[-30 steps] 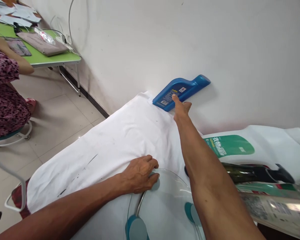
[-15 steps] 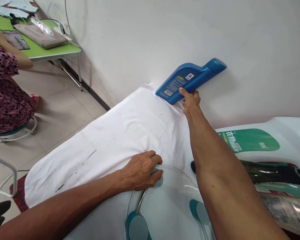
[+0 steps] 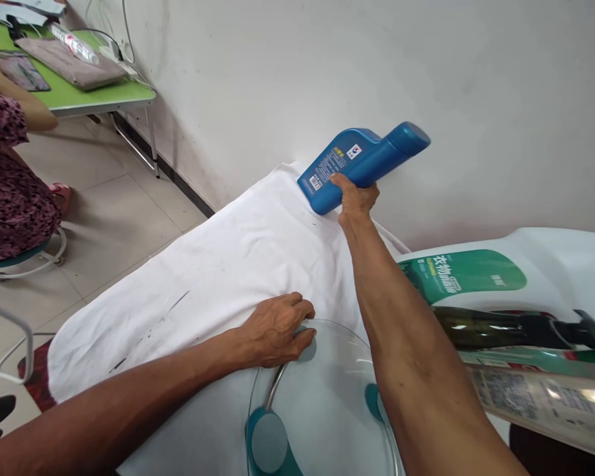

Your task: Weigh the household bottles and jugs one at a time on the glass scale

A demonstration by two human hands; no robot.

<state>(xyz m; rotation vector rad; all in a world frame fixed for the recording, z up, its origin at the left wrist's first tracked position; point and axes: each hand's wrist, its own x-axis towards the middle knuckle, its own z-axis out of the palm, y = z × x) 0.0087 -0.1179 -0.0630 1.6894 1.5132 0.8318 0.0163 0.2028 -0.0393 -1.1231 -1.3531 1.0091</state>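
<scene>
My right hand (image 3: 357,198) is closed around a flat blue plastic bottle (image 3: 352,162) with a printed label and barcode, tilted with its cap to the upper right. The bottle's base is at the far end of a white cloth (image 3: 218,264) marked with dark pen strokes. My left hand (image 3: 280,327) is at the rim of a round clear glass scale (image 3: 327,396) with teal feet and metal strips; its thumb lies over the glass and its fingers curl at the edge. The fingertips' undersides are hidden.
On the right lie a large white jug (image 3: 550,264) with a green label, a dark pump bottle (image 3: 500,328) and a clear printed packet (image 3: 535,400). A pale wall (image 3: 258,86) rises behind. At left, a seated person (image 3: 14,178) is beside a green table (image 3: 94,98).
The blue bottle in my right hand has shifted slightly left and turned a little. The whole view has shifted slightly, showing more of the bottles at right. My left hand stays at the scale's rim.
</scene>
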